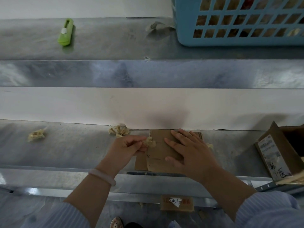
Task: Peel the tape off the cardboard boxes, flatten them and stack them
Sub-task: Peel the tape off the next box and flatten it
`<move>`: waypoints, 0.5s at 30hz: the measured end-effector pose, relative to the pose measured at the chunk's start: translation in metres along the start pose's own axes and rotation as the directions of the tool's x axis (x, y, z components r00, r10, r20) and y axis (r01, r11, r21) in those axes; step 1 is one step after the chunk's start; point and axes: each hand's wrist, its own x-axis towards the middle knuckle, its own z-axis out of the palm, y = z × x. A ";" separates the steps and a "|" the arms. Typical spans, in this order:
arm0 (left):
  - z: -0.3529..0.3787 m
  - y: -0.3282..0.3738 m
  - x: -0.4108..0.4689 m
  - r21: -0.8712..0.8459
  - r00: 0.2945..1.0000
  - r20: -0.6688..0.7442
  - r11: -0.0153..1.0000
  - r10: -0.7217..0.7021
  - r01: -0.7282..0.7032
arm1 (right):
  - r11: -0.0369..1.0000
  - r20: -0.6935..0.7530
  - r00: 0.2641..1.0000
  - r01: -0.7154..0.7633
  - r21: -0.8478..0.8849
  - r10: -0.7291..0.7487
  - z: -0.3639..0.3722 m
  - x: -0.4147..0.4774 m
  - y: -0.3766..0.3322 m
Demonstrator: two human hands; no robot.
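Left hand (130,145), lower centre of frame, pinches a crumpled tape wad (150,142). Just right of it lies the flattened box (157,155) on the shelf (74,145). Right hand (189,150) presses it, fingers straight. Pull the tape low and leftward while that palm pins the card. Its long axis seems to run across the frame, partly hidden.

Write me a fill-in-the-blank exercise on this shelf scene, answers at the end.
The right hand lies flat on a flattened piece of ___.
The left hand pinches a crumpled wad of ___.
The cutter on the upper shelf is ___.
The basket at upper right is ___.
Answers: cardboard, tape, green, blue.
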 end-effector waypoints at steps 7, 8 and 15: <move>-0.008 0.001 0.014 0.503 0.916 0.042 0.784 0.400 -0.365 | 1.000 -0.015 1.000 -0.002 0.002 0.002 0.001 0.001 0.000; -0.007 0.001 0.016 0.478 0.924 0.072 0.800 0.375 -0.362 | 1.000 -0.019 1.000 0.000 0.000 0.000 0.002 0.001 0.001; 0.005 -0.009 0.022 0.345 0.963 -0.022 0.906 0.267 -0.243 | 1.000 -0.053 0.999 -0.003 0.021 0.004 0.003 0.000 0.001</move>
